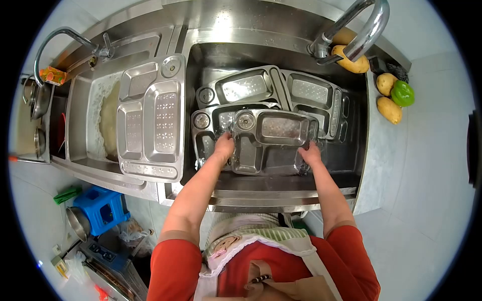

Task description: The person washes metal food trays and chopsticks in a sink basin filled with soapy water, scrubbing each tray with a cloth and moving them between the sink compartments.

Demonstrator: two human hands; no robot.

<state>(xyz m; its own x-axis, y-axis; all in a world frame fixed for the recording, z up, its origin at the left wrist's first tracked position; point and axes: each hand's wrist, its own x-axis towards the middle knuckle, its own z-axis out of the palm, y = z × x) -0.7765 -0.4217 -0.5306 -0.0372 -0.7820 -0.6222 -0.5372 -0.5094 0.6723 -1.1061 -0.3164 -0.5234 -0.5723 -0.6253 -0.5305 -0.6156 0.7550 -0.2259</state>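
A divided metal tray (283, 159) lies in the water of the large steel sink (351, 165). My left hand (224, 146) grips its left edge, with the fingertips partly hidden at the rim. At the opposite edge, my right hand (310, 153) is closed on the same tray. Beneath and behind it are more metal trays, one at the back left (243, 86) and one at the back right (310, 90). Another divided tray (164, 120) rests across the divider left of the large sink, away from both hands.
A second basin (83, 120) with cloudy water is at the left, under a faucet (65, 31). Another faucet (369, 35) arches over the large sink's back right. Potatoes (389, 110) and a green pepper (402, 93) sit on the right counter. A blue stool (103, 208) stands below left.
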